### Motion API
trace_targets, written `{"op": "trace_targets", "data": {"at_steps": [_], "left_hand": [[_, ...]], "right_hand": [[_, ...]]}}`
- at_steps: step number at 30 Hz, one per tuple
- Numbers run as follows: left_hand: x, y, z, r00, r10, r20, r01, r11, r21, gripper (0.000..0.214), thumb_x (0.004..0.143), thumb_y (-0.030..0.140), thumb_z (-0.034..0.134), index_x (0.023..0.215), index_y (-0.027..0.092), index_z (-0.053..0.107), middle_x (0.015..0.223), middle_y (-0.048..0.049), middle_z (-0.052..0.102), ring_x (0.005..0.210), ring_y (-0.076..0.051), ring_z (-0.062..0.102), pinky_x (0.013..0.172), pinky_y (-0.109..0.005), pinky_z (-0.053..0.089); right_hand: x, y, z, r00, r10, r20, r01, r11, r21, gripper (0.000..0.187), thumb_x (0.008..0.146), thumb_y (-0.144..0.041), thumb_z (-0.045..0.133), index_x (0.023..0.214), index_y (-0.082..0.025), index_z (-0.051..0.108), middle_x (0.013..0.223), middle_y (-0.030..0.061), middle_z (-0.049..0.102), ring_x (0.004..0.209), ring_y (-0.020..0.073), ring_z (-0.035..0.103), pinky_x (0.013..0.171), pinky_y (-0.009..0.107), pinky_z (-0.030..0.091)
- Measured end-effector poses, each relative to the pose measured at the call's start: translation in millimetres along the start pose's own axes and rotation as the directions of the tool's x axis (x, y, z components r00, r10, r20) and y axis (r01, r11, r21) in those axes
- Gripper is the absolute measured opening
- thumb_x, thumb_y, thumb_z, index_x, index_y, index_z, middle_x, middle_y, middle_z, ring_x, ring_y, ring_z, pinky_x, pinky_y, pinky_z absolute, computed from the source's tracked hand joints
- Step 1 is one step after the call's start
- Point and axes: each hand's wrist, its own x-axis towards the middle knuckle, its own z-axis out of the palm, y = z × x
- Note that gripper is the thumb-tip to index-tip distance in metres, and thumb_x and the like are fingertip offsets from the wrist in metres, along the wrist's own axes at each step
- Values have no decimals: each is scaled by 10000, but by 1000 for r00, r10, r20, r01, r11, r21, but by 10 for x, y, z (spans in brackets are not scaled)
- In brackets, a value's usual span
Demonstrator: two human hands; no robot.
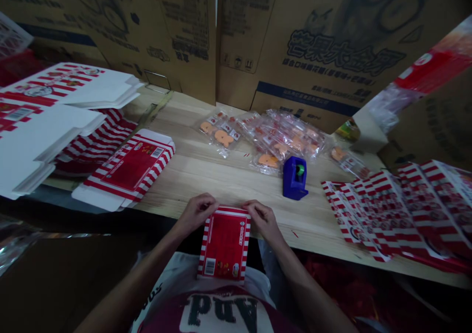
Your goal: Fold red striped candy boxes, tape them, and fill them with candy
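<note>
A red carton with red-and-white striped edges (pixel 225 244) rests against my body at the front edge of the table, its printed back with a barcode facing up. My left hand (pixel 199 210) pinches its far left corner. At the far right corner, the fingers of my right hand (pixel 261 216) are closed on the same carton. What the fingertips do at the carton's far end is partly hidden. Beyond my right hand stands a blue tape dispenser (pixel 294 180) with a green core.
Flattened white-and-red cartons (pixel 47 122) are stacked at left, beside a striped carton (pixel 129 168). Clear packets with orange pieces (pixel 280 134) lie at the back. Striped cartons (pixel 391 210) stand in a row at right. Large brown cardboard boxes (pixel 254 43) wall off the far side.
</note>
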Motion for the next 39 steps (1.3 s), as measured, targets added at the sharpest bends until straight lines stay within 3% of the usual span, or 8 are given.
{"op": "trace_targets", "data": {"at_steps": [6,11,16,22,26,29,34,39], "left_hand": [[64,106,-55,997,62,41,-68,984,165,117,775,225,622,765,169,724,705,-39,684,657,-152,609,617,-237,435],[184,141,-147,991,27,130,-41,994,101,172,771,261,631,670,146,709,572,-6,638,517,-110,525,509,-199,369],[222,124,-180,979,22,201,-41,995,95,220,809,253,594,660,114,677,572,0,600,539,-100,514,527,-189,366],[117,142,-148,966,165,201,-198,968,155,243,889,236,539,735,121,687,719,-48,666,672,-125,592,645,-217,426],[18,86,-99,960,225,167,-247,962,119,161,863,265,614,841,141,712,828,-78,716,770,-162,654,722,-252,483],[-39,6,-51,962,255,96,-266,957,115,145,815,258,678,911,159,721,912,-96,727,840,-187,671,780,-285,501],[-71,-43,74,999,51,0,-50,990,-134,158,775,276,703,874,154,723,834,-68,688,782,-175,635,715,-269,491],[-80,-1,241,951,-296,93,297,782,-548,362,657,305,793,979,166,701,939,-54,708,799,-187,652,712,-279,517]], "right_hand": [[77,-167,-73,999,23,34,-17,985,-170,108,740,-313,720,774,-211,724,739,23,690,688,184,604,644,289,467],[180,-334,-112,994,70,83,-60,990,-124,155,737,-332,698,675,-190,709,619,12,668,569,154,565,537,258,435],[203,-337,-126,989,78,127,-55,983,-176,183,771,-299,657,652,-160,669,627,16,670,578,144,581,560,245,434],[76,-328,-135,976,-154,151,199,915,-350,246,896,-285,553,701,-164,642,679,28,646,641,140,584,624,254,444],[-22,-237,-123,940,-312,140,341,881,-328,78,866,-246,625,869,-180,666,824,55,691,778,176,643,719,287,500],[-92,-154,-65,913,-399,79,402,853,-334,124,841,-195,654,963,-196,678,905,74,712,856,195,666,773,319,527],[-196,-84,127,944,-293,-149,247,932,-267,76,858,-214,625,840,-208,698,908,73,723,857,201,680,796,352,541],[-280,-56,219,964,-176,-199,151,979,-135,104,831,-233,656,927,-217,695,1018,75,714,991,213,662,915,383,510]]}}
